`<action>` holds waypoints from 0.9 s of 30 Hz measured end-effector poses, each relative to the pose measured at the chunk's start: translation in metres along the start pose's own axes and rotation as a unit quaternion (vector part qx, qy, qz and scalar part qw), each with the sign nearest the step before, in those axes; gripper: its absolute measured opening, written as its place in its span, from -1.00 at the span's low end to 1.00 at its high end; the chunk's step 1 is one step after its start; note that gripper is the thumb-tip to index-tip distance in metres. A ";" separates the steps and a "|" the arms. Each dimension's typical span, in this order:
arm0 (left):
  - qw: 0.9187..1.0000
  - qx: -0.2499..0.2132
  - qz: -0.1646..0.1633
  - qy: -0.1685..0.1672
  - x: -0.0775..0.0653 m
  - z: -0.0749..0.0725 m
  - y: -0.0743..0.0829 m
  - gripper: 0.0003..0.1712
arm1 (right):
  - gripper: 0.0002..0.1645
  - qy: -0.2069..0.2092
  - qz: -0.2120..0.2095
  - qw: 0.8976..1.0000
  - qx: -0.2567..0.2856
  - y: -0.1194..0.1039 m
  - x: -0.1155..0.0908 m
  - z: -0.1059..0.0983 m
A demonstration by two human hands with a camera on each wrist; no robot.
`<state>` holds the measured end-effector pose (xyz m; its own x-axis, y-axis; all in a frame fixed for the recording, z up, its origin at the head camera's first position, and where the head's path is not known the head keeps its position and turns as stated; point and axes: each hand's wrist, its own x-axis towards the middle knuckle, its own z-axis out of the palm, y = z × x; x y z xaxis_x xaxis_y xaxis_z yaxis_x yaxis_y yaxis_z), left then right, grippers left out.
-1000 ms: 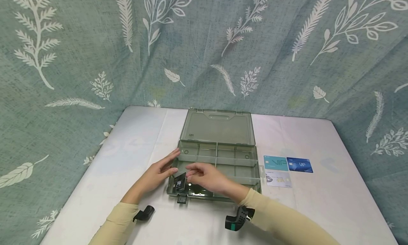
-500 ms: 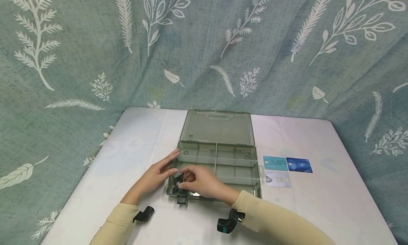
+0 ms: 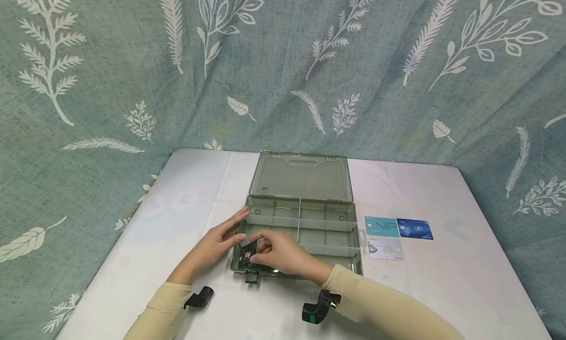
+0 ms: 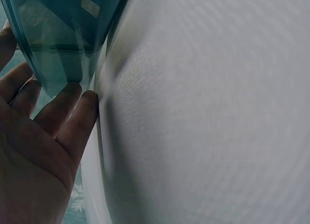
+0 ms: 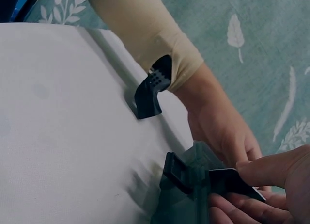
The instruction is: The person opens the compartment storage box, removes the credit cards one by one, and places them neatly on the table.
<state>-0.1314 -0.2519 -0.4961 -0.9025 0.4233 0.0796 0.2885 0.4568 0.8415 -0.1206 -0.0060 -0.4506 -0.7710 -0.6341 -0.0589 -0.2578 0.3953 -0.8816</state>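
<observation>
A translucent grey-green plastic divider box [image 3: 329, 236] lies on the table with its lid [image 3: 302, 177] folded back. My right hand [image 3: 279, 251] pinches a black VIP card [image 3: 246, 255] between thumb and fingers in the front-left compartment. In the right wrist view the black card [image 5: 232, 183] stands tilted at the box wall, beside the black latch [image 5: 178, 172]. My left hand [image 3: 220, 239] rests against the box's left side with extended fingers. The left wrist view shows its fingertips [image 4: 87, 100] touching the outer wall.
Right of the box lie a teal VIP card [image 3: 381, 226], a blue VIP card [image 3: 414, 229] and a white VIP card [image 3: 385, 248]. A leaf-patterned curtain [image 3: 274, 84] stands behind the white table [image 3: 194, 183].
My right hand has moved left and slightly down onto the black card and now pinches it. The card's face shows more than half a second ago. My left hand stays in place.
</observation>
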 end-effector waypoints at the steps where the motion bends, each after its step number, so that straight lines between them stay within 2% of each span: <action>1: 1.000 0.000 -0.001 0.000 0.000 0.000 0.000 -0.26 | -0.49 -0.001 0.002 1.000 0.003 0.000 0.000 0.000; 14: 1.000 0.008 -0.010 0.006 0.000 0.000 0.002 -0.25 | -0.56 0.002 0.017 0.999 0.026 0.002 -0.003 -0.006; 27: 1.000 0.009 -0.012 0.007 0.001 0.000 0.002 -0.26 | -0.61 0.004 0.025 0.997 0.068 0.007 -0.015 -0.018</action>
<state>-0.1316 -0.2504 -0.4947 -0.9138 0.4005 0.0673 0.2721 0.4806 0.8337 -0.1212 0.0182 -0.4478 -0.7860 -0.6100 -0.1003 -0.1378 0.3311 -0.9335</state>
